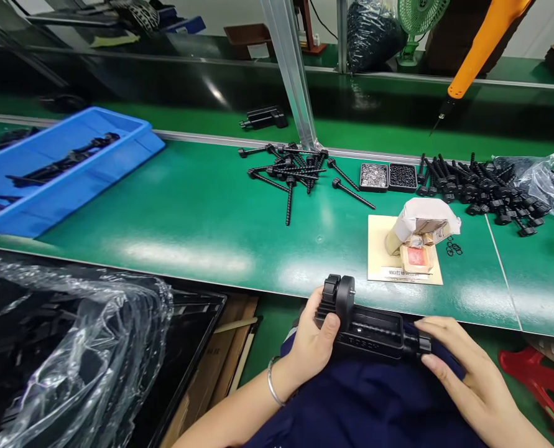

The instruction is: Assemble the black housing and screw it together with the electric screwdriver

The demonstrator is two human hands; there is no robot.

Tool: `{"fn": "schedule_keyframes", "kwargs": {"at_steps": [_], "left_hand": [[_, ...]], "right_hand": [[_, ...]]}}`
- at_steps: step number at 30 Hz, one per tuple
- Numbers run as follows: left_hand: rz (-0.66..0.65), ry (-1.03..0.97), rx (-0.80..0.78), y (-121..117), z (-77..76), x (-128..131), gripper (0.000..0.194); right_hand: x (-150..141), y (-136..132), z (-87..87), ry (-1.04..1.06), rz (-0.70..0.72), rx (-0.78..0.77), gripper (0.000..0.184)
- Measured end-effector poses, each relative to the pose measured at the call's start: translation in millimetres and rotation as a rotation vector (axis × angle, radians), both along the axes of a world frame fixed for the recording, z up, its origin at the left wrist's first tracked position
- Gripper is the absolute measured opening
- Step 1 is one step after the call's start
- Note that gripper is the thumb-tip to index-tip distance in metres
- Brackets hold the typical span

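Note:
My left hand (311,342) is wrapped round one end of a black plastic clamp-like holder (377,348) with raised BOSCH lettering. A round upright plate and a ribbed block rise at that end. A threaded rod (374,331) runs along the holder's open frame. At its right end, the thumb and fingers of my right hand (472,370) close round a black knob (424,343). The holder is over my lap, just in front of the bench edge. Beyond it, a fixture with a white-wrapped top (423,214) stands on a cream board (380,249).
Black threaded knob screws (288,202) lie in loose piles on the green bench (188,205). Two small trays (373,177) hold tiny parts. An orange electric screwdriver (479,46) hangs at upper right. A blue bin (85,168) and a plastic-lined crate (118,348) are left.

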State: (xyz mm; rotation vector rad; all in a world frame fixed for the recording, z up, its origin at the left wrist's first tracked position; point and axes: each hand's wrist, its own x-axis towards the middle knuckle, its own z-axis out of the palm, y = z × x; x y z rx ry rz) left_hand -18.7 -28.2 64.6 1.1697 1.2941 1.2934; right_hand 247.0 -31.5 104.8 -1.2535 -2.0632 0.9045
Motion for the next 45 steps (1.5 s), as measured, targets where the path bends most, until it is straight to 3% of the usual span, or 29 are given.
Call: {"fn": "schedule_keyframes", "kwargs": {"at_steps": [2, 6, 9, 14, 17, 21, 24, 29, 32, 36, 39, 43, 45], "left_hand": [[0.001, 0.001, 0.013, -0.2, 0.3, 0.6, 0.066], [-0.039, 0.004, 0.036, -0.7, 1.7, 3.1, 0.059], [-0.052, 0.003, 0.038, -0.7, 2.6, 4.1, 0.058], [-0.053, 0.013, 0.066, -0.4, 2.9, 3.4, 0.057], [-0.062, 0.025, 0.058, -0.9, 2.5, 3.8, 0.057], [-0.087, 0.013, 0.071, -1.9, 1.2, 4.7, 0.053], [-0.090, 0.012, 0.063, -2.4, 0.1, 4.1, 0.054], [-0.079, 0.028, 0.077, -2.9, -1.3, 2.7, 0.055], [-0.078, 0.032, 0.073, -3.1, -1.9, 3.5, 0.054], [-0.114, -0.004, 0.073, -2.2, -2.3, 5.2, 0.053], [-0.113, -0.004, 0.085, -1.3, -2.1, 6.2, 0.052], [-0.116, -0.001, 0.092, -1.0, -1.5, 7.4, 0.050], [-0.114, -0.001, 0.088, -1.0, -1.5, 7.8, 0.050]], "right_hand": [[-0.7, -0.6, -0.2, 0.016, -0.033, 0.035, 0.036], [-2.5, -0.3, -0.9, 0.042, -0.018, 0.026, 0.021], [-2.8, 0.4, -2.5, 0.040, -0.079, 0.029, 0.031], [-2.7, 0.2, -4.6, -0.002, 0.017, -0.070, 0.018], [-3.0, -0.9, -6.1, 0.017, -0.035, -0.031, 0.036], [-3.3, -1.2, -7.0, -0.004, 0.021, -0.108, 0.021], [-2.2, -0.4, -7.1, 0.005, -0.042, -0.099, 0.036], [-0.4, 0.6, -7.4, -0.026, 0.048, -0.194, 0.019], [-0.6, -0.3, -8.3, 0.006, -0.004, -0.172, 0.037], [-0.4, -2.0, -9.9, -0.025, 0.044, -0.318, 0.023], [1.1, -3.2, -11.7, 0.026, -0.022, -0.274, 0.036], [3.3, -3.7, -13.5, -0.005, 0.014, -0.317, 0.022], [3.8, -3.7, -14.4, 0.018, -0.022, -0.281, 0.025]]}}
